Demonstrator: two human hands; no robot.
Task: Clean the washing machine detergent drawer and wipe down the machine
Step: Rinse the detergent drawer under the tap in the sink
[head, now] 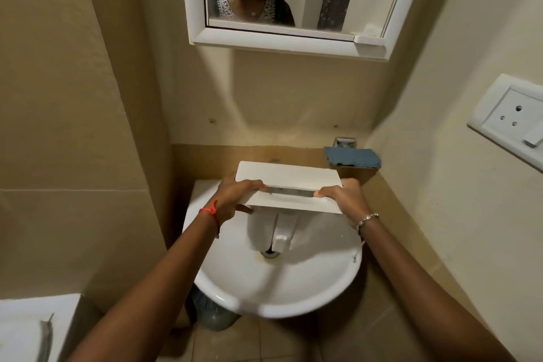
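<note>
i hold the white detergent drawer (289,181) in both hands, above the far part of the round white sink (264,300). my left hand (235,195) grasps its left end, fingers curled over the near edge and into the long slot in the front panel. my right hand (343,195) grasps the right end the same way, fingertips at the other end of that slot. the drawer lies crosswise, its broad white face running away from me towards the far wall. just below it the tap (282,232) shows, its spout pointing near, towards the drain (270,253). a red thread (212,213) sits on my left wrist and a beaded bracelet (367,219) on my right. on the far right, a blue cloth (352,157) rests on a small metal holder at the wall. above the sink hangs a white mirror cabinet (288,44), and a white socket plate (511,117) is on the right wall. a dark bin (214,314) stands under the sink's left side.
</note>
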